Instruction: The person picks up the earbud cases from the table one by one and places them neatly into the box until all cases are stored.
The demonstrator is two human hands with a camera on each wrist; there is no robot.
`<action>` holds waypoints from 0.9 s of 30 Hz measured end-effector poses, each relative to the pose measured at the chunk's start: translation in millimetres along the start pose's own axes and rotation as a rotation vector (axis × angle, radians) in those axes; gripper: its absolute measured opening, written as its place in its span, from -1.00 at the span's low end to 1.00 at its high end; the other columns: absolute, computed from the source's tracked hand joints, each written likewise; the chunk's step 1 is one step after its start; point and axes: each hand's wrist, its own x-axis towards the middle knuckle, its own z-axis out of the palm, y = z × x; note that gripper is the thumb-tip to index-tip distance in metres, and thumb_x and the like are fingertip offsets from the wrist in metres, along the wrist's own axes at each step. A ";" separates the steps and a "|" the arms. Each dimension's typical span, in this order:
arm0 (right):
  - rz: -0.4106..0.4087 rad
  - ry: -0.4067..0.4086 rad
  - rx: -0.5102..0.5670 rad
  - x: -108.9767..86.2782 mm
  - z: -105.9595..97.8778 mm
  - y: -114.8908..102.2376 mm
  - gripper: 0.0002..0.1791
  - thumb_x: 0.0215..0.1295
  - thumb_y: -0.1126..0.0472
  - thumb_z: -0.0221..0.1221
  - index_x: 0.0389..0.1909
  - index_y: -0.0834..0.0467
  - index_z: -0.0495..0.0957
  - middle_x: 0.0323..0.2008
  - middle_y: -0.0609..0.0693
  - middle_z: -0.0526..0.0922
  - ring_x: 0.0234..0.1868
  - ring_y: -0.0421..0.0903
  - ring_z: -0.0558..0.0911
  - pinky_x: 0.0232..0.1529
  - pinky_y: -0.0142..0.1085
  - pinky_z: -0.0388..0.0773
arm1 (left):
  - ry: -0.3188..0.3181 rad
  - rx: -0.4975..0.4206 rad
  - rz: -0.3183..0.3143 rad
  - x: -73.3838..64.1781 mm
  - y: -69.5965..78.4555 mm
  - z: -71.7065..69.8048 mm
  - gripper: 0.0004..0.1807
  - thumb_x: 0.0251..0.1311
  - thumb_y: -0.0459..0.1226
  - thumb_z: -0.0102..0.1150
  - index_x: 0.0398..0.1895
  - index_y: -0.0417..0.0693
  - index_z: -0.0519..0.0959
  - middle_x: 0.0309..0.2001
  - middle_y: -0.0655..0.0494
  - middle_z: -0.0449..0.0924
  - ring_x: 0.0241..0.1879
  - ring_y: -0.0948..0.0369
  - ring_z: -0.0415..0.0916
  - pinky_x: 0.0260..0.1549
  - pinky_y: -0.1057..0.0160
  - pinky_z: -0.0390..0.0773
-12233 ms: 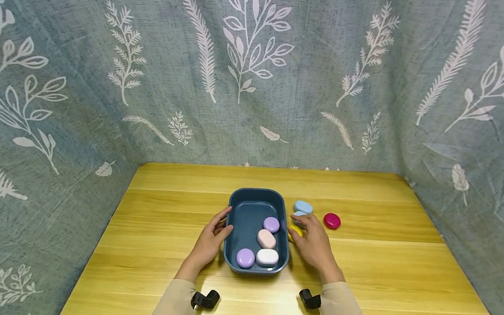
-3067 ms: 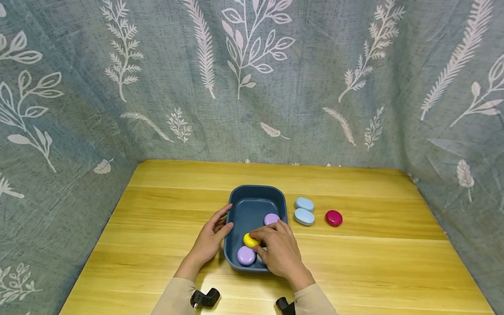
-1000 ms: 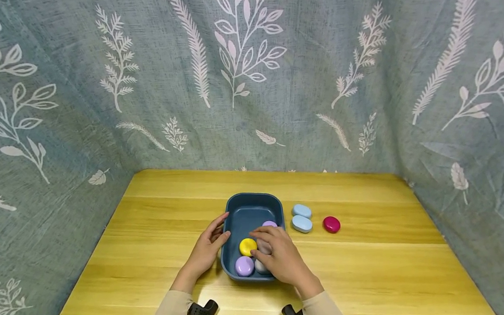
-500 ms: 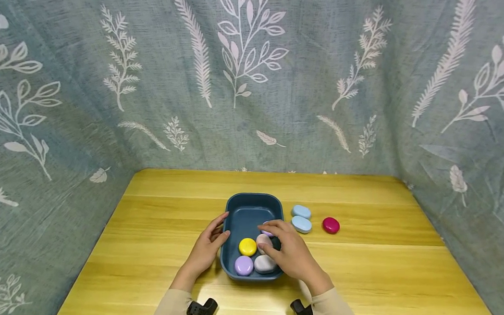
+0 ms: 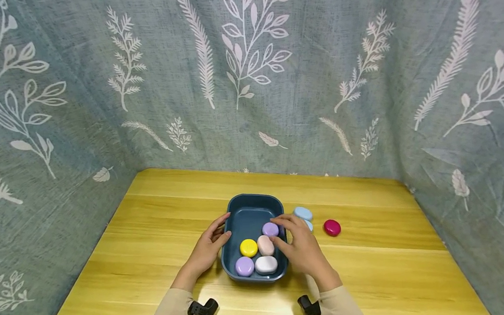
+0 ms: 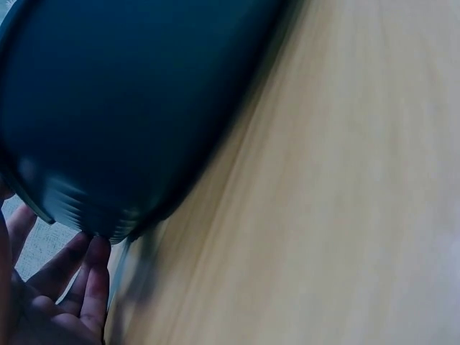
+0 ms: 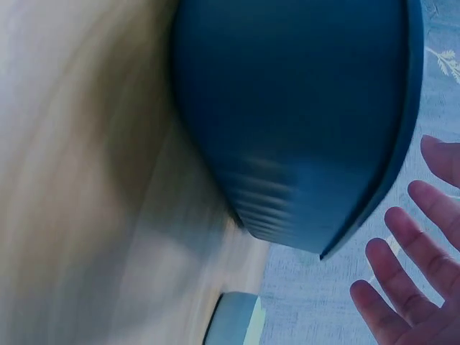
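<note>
A dark blue rectangular bin [image 5: 249, 216] stands on the table in the head view. In it lie a yellow round soap-like piece [image 5: 248, 248], a pale pink oval one [image 5: 265, 246], a white oval one [image 5: 266, 265] and two lilac round ones, one nearer [image 5: 244, 267] and one farther [image 5: 270, 229]. My left hand [image 5: 207, 247] touches the bin's left side, its fingertips against the outer wall in the left wrist view. Over the right rim is my right hand [image 5: 301, 243], fingers spread and holding nothing; the right wrist view shows them apart beside the bin's wall.
Just right of the bin are two light blue oval pieces, a farther one [image 5: 303, 214] and a nearer one [image 5: 309, 225] partly hidden by the right hand. A crimson round piece [image 5: 332, 227] lies farther right on the wooden table [image 5: 384, 270]. A patterned cloth [image 5: 303, 140] hangs behind.
The yellow piece went from the table right of the bin into it, carried by my right hand. That hand has let go and moved right to the rim. The left hand has stayed put.
</note>
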 end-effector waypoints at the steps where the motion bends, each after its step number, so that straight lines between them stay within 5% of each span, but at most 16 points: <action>1: 0.005 0.004 0.001 0.5 -1.1 0.9 -0.55 0.29 0.16 0.44 0.20 0.05 0.67 0.19 0.01 0.61 0.26 0.11 0.54 0.27 0.10 0.53 | 0.000 0.000 -0.001 -0.1 -0.1 0.1 -0.39 0.52 -0.08 0.15 0.58 0.31 0.30 0.56 0.03 0.28 0.46 -0.06 0.37 0.43 -0.10 0.41; 8: 0.038 0.033 -0.001 4.3 -8.3 9.5 -0.54 0.28 0.15 0.44 0.20 0.05 0.67 0.17 0.06 0.62 0.22 0.10 0.56 0.16 0.05 0.60 | 0.000 0.005 -0.006 0.1 0.1 -0.8 -0.39 0.52 -0.08 0.15 0.57 0.33 0.30 0.56 0.04 0.28 0.46 -0.06 0.37 0.43 -0.11 0.42; 27: 0.207 0.056 -0.002 6.4 -13.5 45.7 -0.51 0.31 0.08 0.42 0.23 0.12 0.65 0.22 0.16 0.57 0.31 0.20 0.51 0.36 0.16 0.45 | 0.002 0.007 -0.006 -1.3 2.2 0.5 -0.39 0.53 -0.11 0.14 0.58 0.28 0.29 0.56 0.01 0.28 0.47 -0.07 0.36 0.43 -0.12 0.41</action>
